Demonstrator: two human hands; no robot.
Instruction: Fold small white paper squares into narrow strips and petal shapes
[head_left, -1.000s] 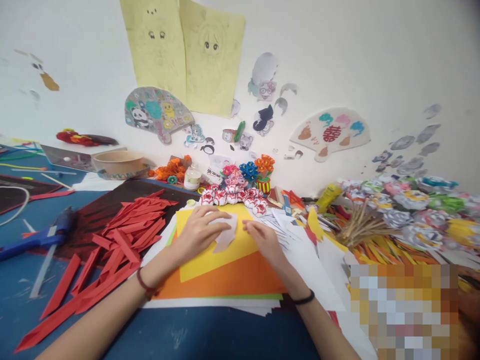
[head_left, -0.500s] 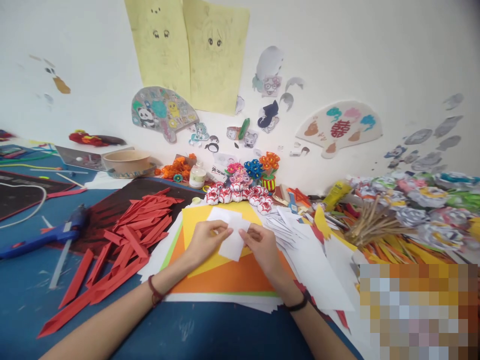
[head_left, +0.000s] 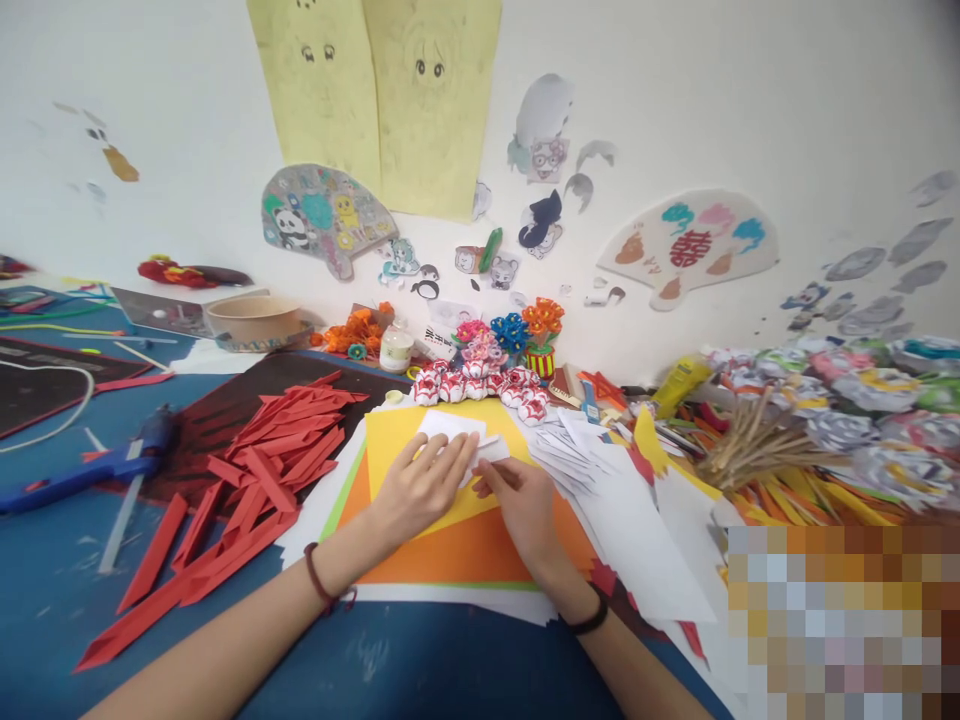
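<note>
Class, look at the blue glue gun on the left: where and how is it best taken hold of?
Probably round its long handle, from above and the left. The handle juts leftward, away from the barrel, while the pale glue stick and red strips lie on the other side.

Blue worktop [head_left: 367,655], faintly scuffed. Glue gun [head_left: 146,448] at left; red folded strips [head_left: 281,430], part on dark mat [head_left: 201,425]; coloured paper stack [head_left: 450,555] at centre.
</note>
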